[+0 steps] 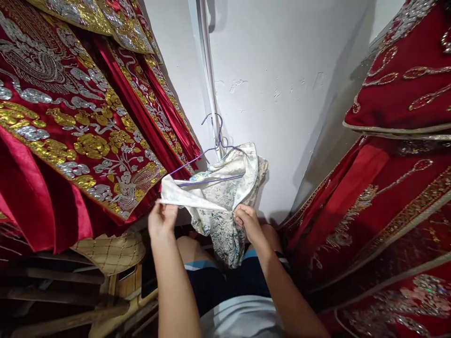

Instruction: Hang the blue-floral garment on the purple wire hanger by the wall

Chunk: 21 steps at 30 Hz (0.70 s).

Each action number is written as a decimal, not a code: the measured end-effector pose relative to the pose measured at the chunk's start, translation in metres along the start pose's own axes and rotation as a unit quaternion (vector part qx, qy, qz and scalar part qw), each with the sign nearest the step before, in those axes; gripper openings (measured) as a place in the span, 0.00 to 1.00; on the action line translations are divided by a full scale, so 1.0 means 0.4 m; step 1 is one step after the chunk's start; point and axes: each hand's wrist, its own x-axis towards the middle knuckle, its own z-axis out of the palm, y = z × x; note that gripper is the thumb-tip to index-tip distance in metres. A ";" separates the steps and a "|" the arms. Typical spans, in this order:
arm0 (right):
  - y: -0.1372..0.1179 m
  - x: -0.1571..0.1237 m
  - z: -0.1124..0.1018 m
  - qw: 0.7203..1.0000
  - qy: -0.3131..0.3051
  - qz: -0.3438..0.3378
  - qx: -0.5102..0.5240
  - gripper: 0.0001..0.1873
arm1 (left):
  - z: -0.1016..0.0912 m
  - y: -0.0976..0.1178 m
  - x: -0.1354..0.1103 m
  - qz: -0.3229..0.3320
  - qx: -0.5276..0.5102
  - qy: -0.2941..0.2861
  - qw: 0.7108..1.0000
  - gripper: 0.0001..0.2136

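Left grip (164, 215) pinching garment (222, 232) | right grip (246, 219) curled on it | forearms (175, 281) extended

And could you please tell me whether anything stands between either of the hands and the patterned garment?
Nothing visible does: the left hand and the right hand both grip the patterned garment directly, and the purple hanger lies beyond them, not between.
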 end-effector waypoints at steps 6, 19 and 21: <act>-0.026 0.007 -0.105 0.994 -0.086 0.035 -0.050 0.09 | -0.020 -0.154 -0.103 -0.073 0.049 -0.020 0.996 0.03; -0.023 -0.023 -0.119 0.948 -0.236 0.110 -0.181 0.15 | 0.040 -0.132 -0.248 -0.033 0.155 -0.192 0.969 0.17; -0.015 -0.024 -0.066 0.977 -0.172 0.079 -0.102 0.24 | 0.077 -0.143 -0.303 -0.030 0.168 -0.248 0.954 0.15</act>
